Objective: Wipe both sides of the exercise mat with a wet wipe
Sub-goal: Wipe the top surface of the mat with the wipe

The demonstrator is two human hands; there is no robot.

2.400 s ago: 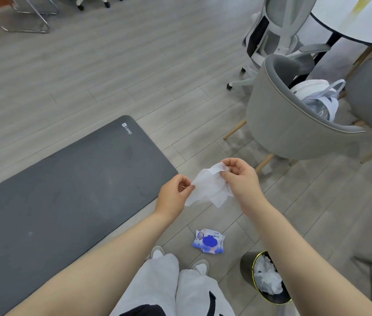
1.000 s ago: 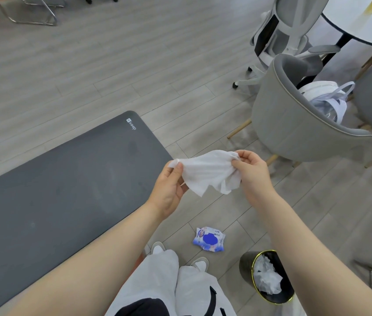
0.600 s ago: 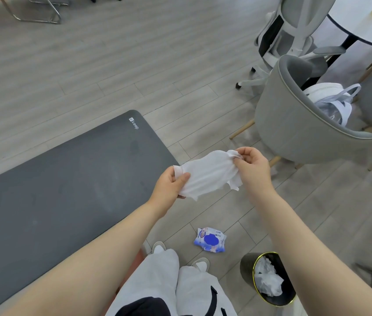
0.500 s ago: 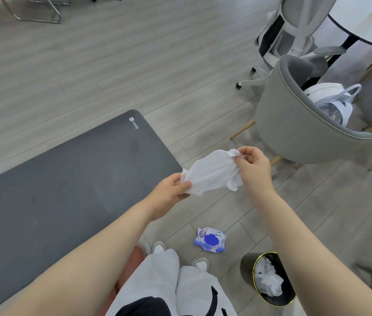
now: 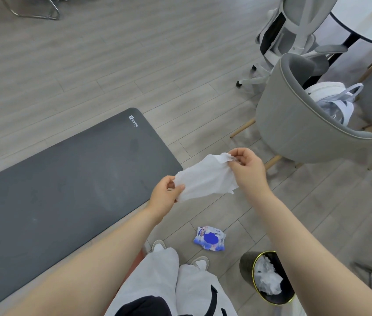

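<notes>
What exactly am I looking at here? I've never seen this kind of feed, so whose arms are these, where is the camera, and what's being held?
There is no machine: a person wears one wide-angle camera on the head, looking forward and down, so the arms are their own. The left hand and right hand each pinch an end of a white wet wipe, stretched between them in the air. On the floor lie the dark exercise mat, a blue wipe packet and a small bin holding crumpled white material. A grey chair stands ahead.
</notes>
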